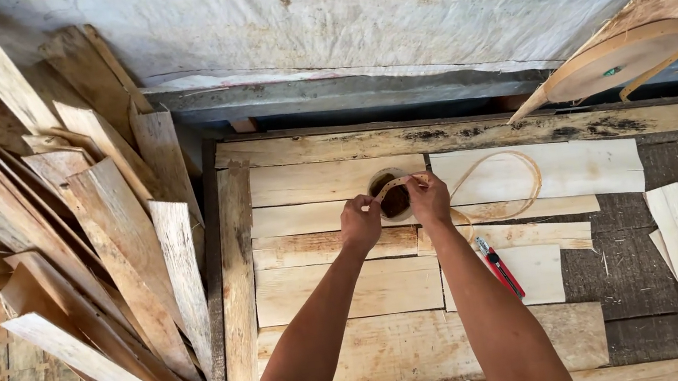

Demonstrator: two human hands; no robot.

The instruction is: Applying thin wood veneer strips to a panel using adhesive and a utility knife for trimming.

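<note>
Head view looks down on a rough workbench (435,355) of pale wooden boards. Both arms reach toward its far edge. The left hand (359,223) is closed, pinching one end of a thin wooden strip (396,183) between thumb and fingers. The right hand (429,199) is closed too, gripping the same strip just beside the left. Together they hold it bent over the mouth of a small round container (390,196) with a dark inside, which stands on the boards near the far edge, left of the middle. From the right hand the strip runs on in a loose loop (526,180) that lies on a flat board toward the far right. A red utility knife (500,267) lies on the bench just right of the right forearm, apart from both hands. Off the left edge leans a stack of planks (98,253). Beyond the far right corner sits a coiled roll of strip (619,59).
</note>
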